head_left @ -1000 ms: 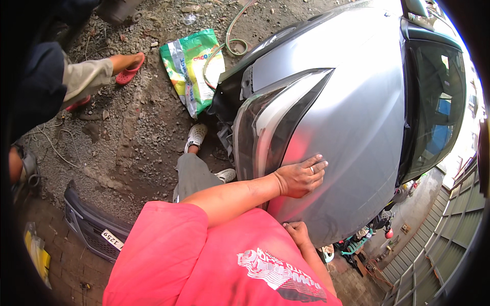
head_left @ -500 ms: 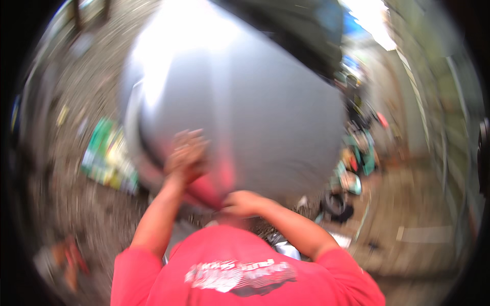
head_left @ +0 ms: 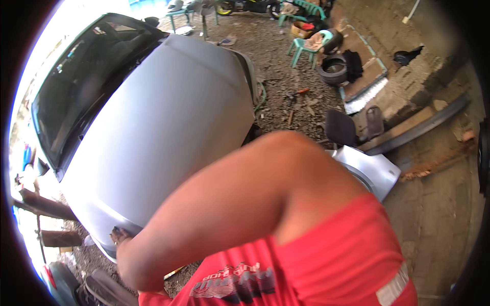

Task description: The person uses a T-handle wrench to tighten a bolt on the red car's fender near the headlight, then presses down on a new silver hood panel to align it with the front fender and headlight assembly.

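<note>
A silver car hood (head_left: 178,102) fills the left and middle of the view, with the dark windshield (head_left: 92,76) behind it. My right arm, elbow raised, crosses close in front of me and hides part of the hood's near side. At its far end my right hand (head_left: 120,235) rests at the hood's front edge. Its fingers look curled against the metal, though most of the hand is hidden. My left hand is not in view.
A silver body panel (head_left: 375,171) leans at the right beside a dark chair (head_left: 341,127). Farther back are a tire (head_left: 333,70) and a green plastic chair (head_left: 307,48). An orange-handled tool (head_left: 301,92) lies on gravel. Wooden beams (head_left: 48,205) stand at the left.
My view has swung right, so the hood now sits farther left. Both hands showed at the hood's front before; now only the right one shows, and its elbow has risen.
</note>
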`<state>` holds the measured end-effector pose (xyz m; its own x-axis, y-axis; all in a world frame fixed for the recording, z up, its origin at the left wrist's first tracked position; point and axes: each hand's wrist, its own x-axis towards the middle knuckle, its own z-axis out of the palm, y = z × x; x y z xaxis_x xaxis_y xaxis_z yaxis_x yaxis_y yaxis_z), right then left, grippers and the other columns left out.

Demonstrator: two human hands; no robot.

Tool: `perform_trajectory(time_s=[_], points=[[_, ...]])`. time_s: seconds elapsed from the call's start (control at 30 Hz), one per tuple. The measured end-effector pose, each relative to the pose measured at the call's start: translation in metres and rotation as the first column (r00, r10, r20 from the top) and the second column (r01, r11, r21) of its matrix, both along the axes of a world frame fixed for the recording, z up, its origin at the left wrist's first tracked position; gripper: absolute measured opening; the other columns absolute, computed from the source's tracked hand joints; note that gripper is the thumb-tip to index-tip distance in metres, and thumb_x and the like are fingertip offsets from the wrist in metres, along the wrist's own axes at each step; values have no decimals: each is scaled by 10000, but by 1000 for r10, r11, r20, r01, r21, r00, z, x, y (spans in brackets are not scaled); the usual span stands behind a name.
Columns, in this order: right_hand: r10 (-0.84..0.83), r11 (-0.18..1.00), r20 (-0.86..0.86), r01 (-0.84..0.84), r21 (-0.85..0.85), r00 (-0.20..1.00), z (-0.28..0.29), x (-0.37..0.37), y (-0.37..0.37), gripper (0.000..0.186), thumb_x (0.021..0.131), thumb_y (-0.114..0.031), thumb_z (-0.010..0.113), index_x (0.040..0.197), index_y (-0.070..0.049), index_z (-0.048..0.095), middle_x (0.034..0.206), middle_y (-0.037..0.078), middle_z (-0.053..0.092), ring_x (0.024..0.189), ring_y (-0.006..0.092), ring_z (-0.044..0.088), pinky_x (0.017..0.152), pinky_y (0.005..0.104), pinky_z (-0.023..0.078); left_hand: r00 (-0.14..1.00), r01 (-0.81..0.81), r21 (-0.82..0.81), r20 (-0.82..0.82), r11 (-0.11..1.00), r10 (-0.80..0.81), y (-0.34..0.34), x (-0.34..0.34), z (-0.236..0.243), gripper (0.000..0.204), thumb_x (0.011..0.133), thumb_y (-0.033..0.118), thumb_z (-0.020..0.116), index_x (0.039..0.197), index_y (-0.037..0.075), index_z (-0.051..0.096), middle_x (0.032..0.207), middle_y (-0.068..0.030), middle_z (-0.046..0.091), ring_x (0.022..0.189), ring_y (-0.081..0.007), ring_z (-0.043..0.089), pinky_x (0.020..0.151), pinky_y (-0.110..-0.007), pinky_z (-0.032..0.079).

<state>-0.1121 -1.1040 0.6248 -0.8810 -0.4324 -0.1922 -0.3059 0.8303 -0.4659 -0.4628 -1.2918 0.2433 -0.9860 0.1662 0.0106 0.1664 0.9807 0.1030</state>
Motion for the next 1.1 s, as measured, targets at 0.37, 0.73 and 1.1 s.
perform_trajectory(time_s=[0.37, 0.73, 1.1], points=[[-741, 589, 268, 787, -184, 616, -175, 317, 193, 273, 916, -287, 622, 969, -49, 746, 966, 188, 759, 918, 387, 733, 864, 503, 578, 922, 383, -86, 102, 920, -374, 264, 297, 53, 1053, 986, 760, 373, 1670, 38, 28, 1706, -311, 102, 1588, -484, -96, 1182, -771, 4], [-916, 51, 374, 968, -247, 144, -252, 424, 418, 253, 951, -307, 645, 992, -76, 743, 909, 190, 749, 900, 399, 726, 828, 489, 573, 650, 753, -135, -2, 644, -760, 592, 386, 87, 952, 995, 690, 456, 1660, 57, 207, 1670, -280, 270, 1595, -473, 26, 1200, -743, -12], [-920, -88, 387, 994, -68, -55, -277, 467, 620, 209, 936, -279, 673, 976, -86, 745, 862, 180, 743, 865, 388, 728, 788, 479, 566, 542, 832, -109, -44, 543, -839, 867, 404, 61, 937, 981, 681, 488, 1666, 103, 216, 1667, -268, 278, 1573, -530, 34, 1185, -770, 12]])
